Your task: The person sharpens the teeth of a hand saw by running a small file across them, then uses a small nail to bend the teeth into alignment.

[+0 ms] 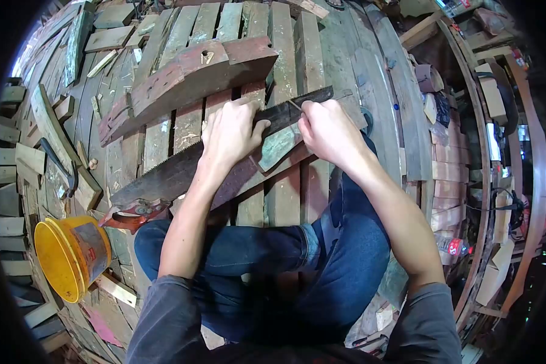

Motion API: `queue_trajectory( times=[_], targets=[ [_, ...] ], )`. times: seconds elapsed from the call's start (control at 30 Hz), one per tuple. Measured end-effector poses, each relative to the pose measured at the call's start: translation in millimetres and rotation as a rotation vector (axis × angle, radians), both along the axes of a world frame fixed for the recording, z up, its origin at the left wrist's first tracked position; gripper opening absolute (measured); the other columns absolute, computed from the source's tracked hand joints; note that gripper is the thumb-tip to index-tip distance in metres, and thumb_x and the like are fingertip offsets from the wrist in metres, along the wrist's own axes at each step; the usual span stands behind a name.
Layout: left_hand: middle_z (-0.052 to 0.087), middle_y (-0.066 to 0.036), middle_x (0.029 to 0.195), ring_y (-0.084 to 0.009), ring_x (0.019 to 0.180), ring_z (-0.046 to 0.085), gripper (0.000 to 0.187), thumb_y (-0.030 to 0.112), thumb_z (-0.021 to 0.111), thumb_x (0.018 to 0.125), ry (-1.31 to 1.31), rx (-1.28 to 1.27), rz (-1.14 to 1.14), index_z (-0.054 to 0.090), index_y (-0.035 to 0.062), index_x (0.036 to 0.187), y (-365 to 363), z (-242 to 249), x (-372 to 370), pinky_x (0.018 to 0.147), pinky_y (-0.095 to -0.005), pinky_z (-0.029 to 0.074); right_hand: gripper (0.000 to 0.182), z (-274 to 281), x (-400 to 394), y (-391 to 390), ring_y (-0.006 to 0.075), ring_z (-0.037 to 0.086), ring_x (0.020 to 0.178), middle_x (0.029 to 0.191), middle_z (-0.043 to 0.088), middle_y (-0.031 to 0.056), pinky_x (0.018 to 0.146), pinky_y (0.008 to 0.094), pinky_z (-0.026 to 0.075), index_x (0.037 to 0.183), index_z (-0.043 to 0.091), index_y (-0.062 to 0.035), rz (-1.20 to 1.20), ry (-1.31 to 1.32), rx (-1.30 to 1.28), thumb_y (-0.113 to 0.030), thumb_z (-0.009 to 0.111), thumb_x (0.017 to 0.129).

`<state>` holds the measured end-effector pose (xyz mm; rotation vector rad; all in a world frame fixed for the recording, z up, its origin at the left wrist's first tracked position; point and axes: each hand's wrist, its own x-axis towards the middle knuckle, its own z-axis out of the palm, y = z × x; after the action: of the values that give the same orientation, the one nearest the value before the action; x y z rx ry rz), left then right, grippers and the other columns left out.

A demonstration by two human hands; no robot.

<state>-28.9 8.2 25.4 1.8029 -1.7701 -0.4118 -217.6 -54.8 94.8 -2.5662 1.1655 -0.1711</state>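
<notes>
A long hand saw (164,173) with a reddish wooden handle (138,213) lies diagonally, its toothed edge facing up and away from me. My left hand (233,130) is closed around the blade near its middle. Near the blade's narrow far end, my right hand (327,127) pinches a thin rod-like tool (295,105) against the toothed edge. Under the blade is a wooden block with a greenish face (277,147), beside a dark reddish beam (233,185). A big reddish angled timber (191,79) marked 17 lies beyond the saw.
A yellow bucket (73,258) stands at the lower left, near a curved black-handled tool (59,164). Wood offcuts lie on the planks at the upper left. On the right are a rusty can (429,79), stacked wood pieces (450,164) and a plastic bottle (454,246).
</notes>
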Motion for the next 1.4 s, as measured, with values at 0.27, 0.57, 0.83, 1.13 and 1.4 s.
queue_trajectory(
  times=[0.27, 0.57, 0.83, 1.13, 1.4],
  targets=[
    [0.066, -0.018, 0.089, -0.0412, 0.086, 0.067, 0.028, 0.024, 0.078, 0.083, -0.019, 0.01, 0.001, 0.068, -0.0005, 0.094, 1.5, 5.0, -3.2, 0.073, -0.0505, 0.053, 0.022, 2.9, 3.6, -0.2, 0.0465, 0.07, 0.078, 0.076, 0.067, 0.031, 0.073, 0.051, 0.057, 0.078, 0.068, 0.0077, 0.012, 0.047, -0.05, -0.011, 0.064, 0.088],
    [0.066, -0.017, 0.087, -0.0413, 0.084, 0.067, 0.026, 0.022, 0.077, 0.084, -0.072, -0.07, 0.028, 0.066, -0.0005, 0.093, 3.8, -1.7, -8.1, 0.072, -0.05, 0.054, 0.024, -9.1, 2.7, -9.6, 0.0455, 0.071, 0.078, 0.075, 0.067, 0.0296, 0.072, 0.0522, 0.057, 0.078, 0.07, 0.0069, 0.048, 0.014, -0.05, -0.014, 0.06, 0.087],
    [0.067, -0.018, 0.089, -0.0417, 0.085, 0.068, 0.026, 0.022, 0.077, 0.084, -0.045, -0.012, 0.03, 0.067, -0.0007, 0.093, 2.3, 0.8, -6.1, 0.073, -0.0502, 0.055, 0.022, -11.7, 7.7, -16.3, 0.0419, 0.072, 0.075, 0.073, 0.068, 0.0265, 0.068, 0.0492, 0.057, 0.082, 0.073, 0.0037, -0.116, -0.137, 0.082, -0.014, 0.061, 0.087],
    [0.067, -0.018, 0.087, -0.042, 0.084, 0.067, 0.03, 0.024, 0.079, 0.083, 0.003, -0.023, -0.009, 0.068, -0.0014, 0.094, 1.3, 2.4, -2.7, 0.072, -0.0503, 0.053, 0.024, 10.9, 11.5, -0.8, 0.0487, 0.068, 0.077, 0.073, 0.063, 0.0352, 0.072, 0.0516, 0.056, 0.076, 0.066, 0.0108, -0.086, -0.178, -0.044, -0.009, 0.062, 0.088],
    [0.068, -0.018, 0.09, -0.0409, 0.086, 0.067, 0.03, 0.024, 0.079, 0.083, -0.004, -0.021, 0.002, 0.07, -0.0011, 0.095, 2.1, 3.9, -4.9, 0.074, -0.0496, 0.053, 0.02, 0.2, -6.7, -14.2, 0.0472, 0.067, 0.077, 0.074, 0.063, 0.0307, 0.072, 0.0513, 0.053, 0.081, 0.068, 0.0078, -0.11, -0.081, -0.025, -0.011, 0.062, 0.087]
  ],
)
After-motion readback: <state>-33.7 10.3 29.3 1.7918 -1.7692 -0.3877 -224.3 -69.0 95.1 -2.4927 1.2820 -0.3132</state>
